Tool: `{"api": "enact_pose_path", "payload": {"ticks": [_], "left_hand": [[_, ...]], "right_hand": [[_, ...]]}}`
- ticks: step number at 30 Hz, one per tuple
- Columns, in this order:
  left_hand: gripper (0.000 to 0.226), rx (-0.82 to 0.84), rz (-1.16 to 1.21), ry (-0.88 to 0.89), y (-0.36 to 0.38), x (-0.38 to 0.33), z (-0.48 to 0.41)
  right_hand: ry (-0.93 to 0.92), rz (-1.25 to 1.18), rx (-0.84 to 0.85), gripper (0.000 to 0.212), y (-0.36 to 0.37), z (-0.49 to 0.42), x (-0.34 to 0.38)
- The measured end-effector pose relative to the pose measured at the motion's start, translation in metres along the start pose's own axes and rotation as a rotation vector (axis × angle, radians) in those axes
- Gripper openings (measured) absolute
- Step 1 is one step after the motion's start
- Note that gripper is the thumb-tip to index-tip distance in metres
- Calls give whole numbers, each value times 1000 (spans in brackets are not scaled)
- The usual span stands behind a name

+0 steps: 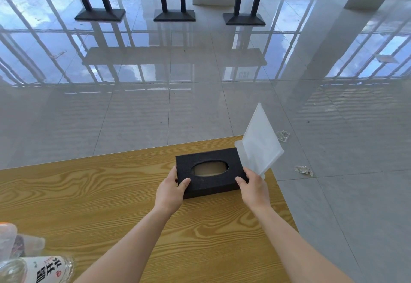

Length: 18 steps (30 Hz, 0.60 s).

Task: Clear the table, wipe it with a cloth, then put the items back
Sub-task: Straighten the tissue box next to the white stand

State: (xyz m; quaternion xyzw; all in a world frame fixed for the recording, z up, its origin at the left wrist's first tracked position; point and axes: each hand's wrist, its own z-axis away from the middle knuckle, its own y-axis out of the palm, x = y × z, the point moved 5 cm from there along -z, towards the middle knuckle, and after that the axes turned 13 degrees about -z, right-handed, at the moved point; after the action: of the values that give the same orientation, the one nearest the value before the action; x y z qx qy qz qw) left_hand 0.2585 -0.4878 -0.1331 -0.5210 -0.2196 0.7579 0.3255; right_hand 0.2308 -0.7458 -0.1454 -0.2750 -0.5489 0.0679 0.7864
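Black tissue box, one, gripped by left hand, right hand; one acrylic stand.

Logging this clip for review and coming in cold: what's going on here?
A person grips a black tissue box at both short ends, left hand and right hand, near the far right corner of a wooden table. A clear acrylic sign stand stands at the table edge just beyond the box. Bottles sit at the near left. No cloth is visible.

One tissue box, one stand, one bottle.
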Motion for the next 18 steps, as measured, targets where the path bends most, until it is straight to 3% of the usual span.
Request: {"api": "enact_pose_path", "payload": {"ticks": [9,18], "left_hand": [[60,10,80,-72,2,3,9],[89,-20,30,-8,5,-1,19]], "right_hand": [[3,0,-51,40,-10,28,-13],[-2,-51,-90,34,-21,36,-11]]}}
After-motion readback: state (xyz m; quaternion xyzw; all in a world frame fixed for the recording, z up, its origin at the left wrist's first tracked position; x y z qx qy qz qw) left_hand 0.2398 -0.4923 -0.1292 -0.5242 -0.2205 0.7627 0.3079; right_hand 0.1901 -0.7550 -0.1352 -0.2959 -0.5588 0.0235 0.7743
